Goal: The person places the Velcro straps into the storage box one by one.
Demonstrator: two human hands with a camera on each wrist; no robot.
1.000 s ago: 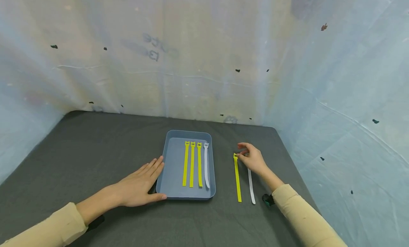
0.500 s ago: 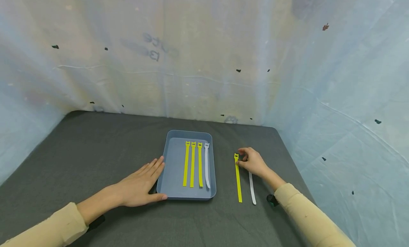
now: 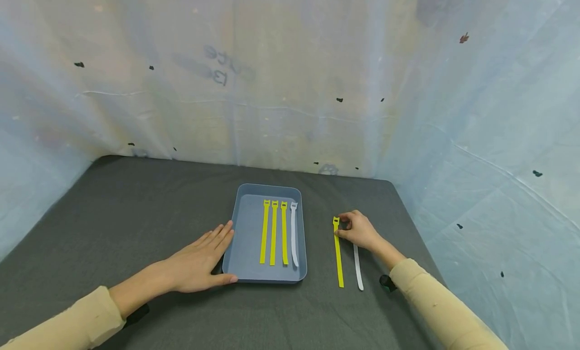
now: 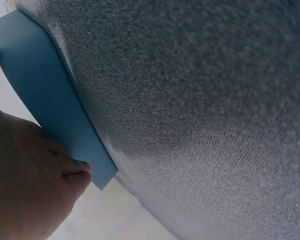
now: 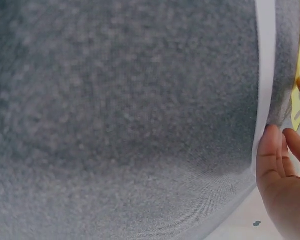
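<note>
two ties lie loose on the grey mat right of the blue tray [image 3: 244, 269]. my right hand [image 3: 359, 230] has settled lower, fingers now pinching the yellow tie [image 3: 337, 254] at its head, beside the white tie [image 3: 358, 269]. my left hand [image 3: 199, 263] stays flat against the tray.

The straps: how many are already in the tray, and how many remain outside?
Four straps lie side by side in the blue tray: three yellow and one white strap. The right hand touches the head end of a yellow strap on the mat; a white strap beside it waits. The left hand rests flat against the tray.
</note>
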